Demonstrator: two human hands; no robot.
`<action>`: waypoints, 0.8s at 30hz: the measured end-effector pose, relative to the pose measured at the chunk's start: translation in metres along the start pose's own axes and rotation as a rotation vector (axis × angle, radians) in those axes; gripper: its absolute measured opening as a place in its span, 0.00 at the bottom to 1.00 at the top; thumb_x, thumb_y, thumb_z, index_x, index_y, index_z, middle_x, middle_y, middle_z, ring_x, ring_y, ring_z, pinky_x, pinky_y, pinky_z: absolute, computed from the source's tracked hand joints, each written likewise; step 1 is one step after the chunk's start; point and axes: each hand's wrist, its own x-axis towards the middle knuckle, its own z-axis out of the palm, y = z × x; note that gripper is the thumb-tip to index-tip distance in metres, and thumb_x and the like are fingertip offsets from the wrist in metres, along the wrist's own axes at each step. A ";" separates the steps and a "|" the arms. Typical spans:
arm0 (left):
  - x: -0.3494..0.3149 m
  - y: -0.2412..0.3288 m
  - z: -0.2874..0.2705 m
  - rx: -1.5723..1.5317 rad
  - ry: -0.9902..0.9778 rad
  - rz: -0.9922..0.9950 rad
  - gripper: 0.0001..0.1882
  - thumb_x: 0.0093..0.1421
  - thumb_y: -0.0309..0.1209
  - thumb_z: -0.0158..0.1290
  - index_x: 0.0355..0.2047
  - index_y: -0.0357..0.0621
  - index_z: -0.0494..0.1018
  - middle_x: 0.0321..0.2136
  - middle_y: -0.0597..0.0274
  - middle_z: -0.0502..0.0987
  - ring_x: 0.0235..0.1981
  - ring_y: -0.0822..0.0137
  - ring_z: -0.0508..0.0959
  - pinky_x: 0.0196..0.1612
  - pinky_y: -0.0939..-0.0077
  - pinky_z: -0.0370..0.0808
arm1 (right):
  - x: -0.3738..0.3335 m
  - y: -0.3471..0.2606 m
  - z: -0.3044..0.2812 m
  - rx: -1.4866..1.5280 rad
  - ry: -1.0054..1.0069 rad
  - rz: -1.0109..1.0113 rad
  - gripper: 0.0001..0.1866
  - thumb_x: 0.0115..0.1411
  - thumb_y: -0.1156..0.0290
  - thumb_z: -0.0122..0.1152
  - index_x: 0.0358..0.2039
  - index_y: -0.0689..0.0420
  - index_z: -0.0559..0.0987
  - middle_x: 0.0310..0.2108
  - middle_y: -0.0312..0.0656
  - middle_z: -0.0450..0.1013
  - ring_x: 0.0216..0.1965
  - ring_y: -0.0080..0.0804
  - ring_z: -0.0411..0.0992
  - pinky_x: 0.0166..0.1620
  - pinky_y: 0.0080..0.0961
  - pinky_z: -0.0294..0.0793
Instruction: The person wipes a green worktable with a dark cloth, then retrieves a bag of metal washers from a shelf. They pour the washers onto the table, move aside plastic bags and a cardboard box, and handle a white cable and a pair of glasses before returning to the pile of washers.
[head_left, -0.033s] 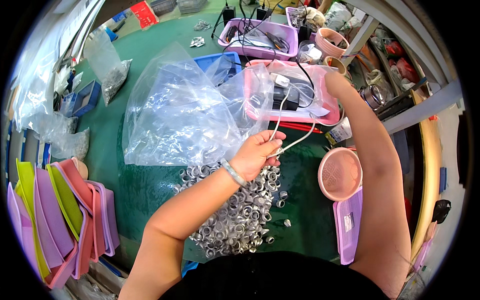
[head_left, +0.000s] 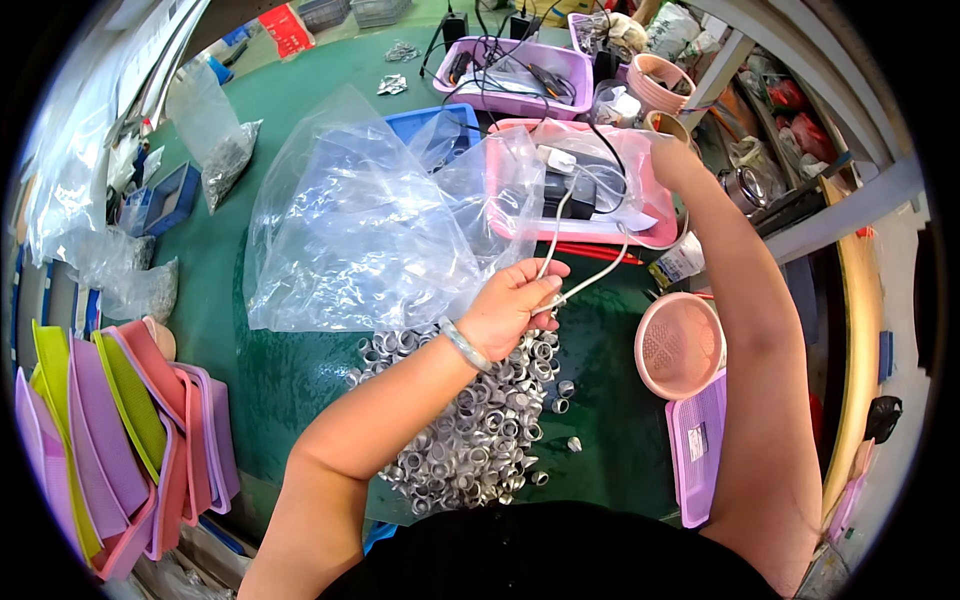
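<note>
My left hand point(head_left: 508, 312), with a bangle at its wrist, is closed on a white cable point(head_left: 590, 278). The cable loops up into a pink basket point(head_left: 655, 232) that holds a black boxy device point(head_left: 572, 195) and a white plug point(head_left: 556, 158). My right hand point(head_left: 676, 162) reaches to the basket's right edge; its fingers are hidden from view. Under my left wrist lies a pile of small silver metal rings point(head_left: 465, 440). A large clear plastic bag point(head_left: 360, 230) is spread out beyond the pile, its right part overlapping the basket.
A purple basket point(head_left: 575, 103) with black wires and tools stands behind. On the right are a round pink sieve point(head_left: 680, 345) and a purple tray point(head_left: 690, 470). Stacked coloured baskets point(head_left: 130, 430) crowd the left, with a blue bin point(head_left: 170, 200) beyond. A white post point(head_left: 840, 215) rises at right.
</note>
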 end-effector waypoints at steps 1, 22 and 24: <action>-0.003 0.004 0.005 0.031 0.038 0.017 0.10 0.59 0.29 0.44 0.40 0.42 0.68 0.18 0.72 0.66 0.16 0.79 0.64 0.24 0.82 0.68 | -0.007 -0.004 -0.014 0.186 -0.011 0.123 0.07 0.49 0.73 0.51 0.23 0.65 0.72 0.21 0.52 0.71 0.21 0.43 0.72 0.24 0.35 0.71; -0.024 0.010 0.059 1.248 -0.004 0.895 0.11 0.54 0.32 0.50 0.35 0.40 0.73 0.29 0.55 0.69 0.32 0.60 0.70 0.38 0.72 0.67 | -0.050 -0.087 -0.083 0.775 0.218 -0.230 0.11 0.50 0.65 0.56 0.28 0.60 0.76 0.21 0.44 0.71 0.25 0.30 0.69 0.31 0.25 0.67; -0.031 0.039 0.059 1.300 0.248 1.033 0.14 0.51 0.28 0.50 0.39 0.38 0.70 0.34 0.54 0.69 0.38 0.58 0.69 0.43 0.69 0.66 | -0.077 -0.071 -0.109 0.896 0.154 -0.336 0.09 0.52 0.67 0.54 0.30 0.60 0.75 0.20 0.38 0.69 0.24 0.23 0.65 0.30 0.21 0.65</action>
